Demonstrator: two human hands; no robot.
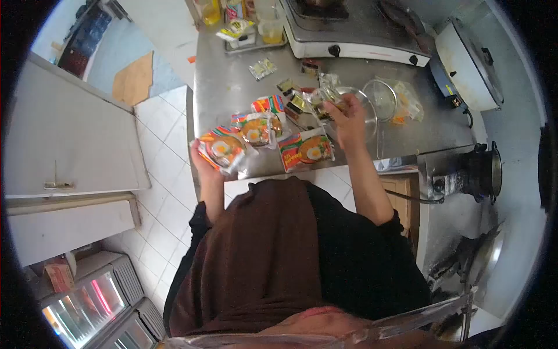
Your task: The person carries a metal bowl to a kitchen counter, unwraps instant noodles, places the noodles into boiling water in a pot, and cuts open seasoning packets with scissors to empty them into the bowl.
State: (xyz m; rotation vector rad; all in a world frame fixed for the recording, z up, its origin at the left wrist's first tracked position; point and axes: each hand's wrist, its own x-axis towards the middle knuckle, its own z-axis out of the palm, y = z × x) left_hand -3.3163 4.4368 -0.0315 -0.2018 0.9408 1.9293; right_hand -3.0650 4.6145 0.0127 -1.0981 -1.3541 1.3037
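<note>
My left hand is closed on an instant noodle packet with a fried egg pictured on it, at the counter's left front. Beside it lie more noodle packets, some overlapping, and another packet lies near the front edge. My right hand pinches small seasoning sachets above the rim of a round metal bowl. Several more sachets are scattered to the left of that hand. A strainer rests against the bowl's right side.
A two-burner gas stove stands at the back of the steel counter. At the back left is a tray with tubs and bottles. A crumpled plastic bag lies right of the strainer, near a large white cooker.
</note>
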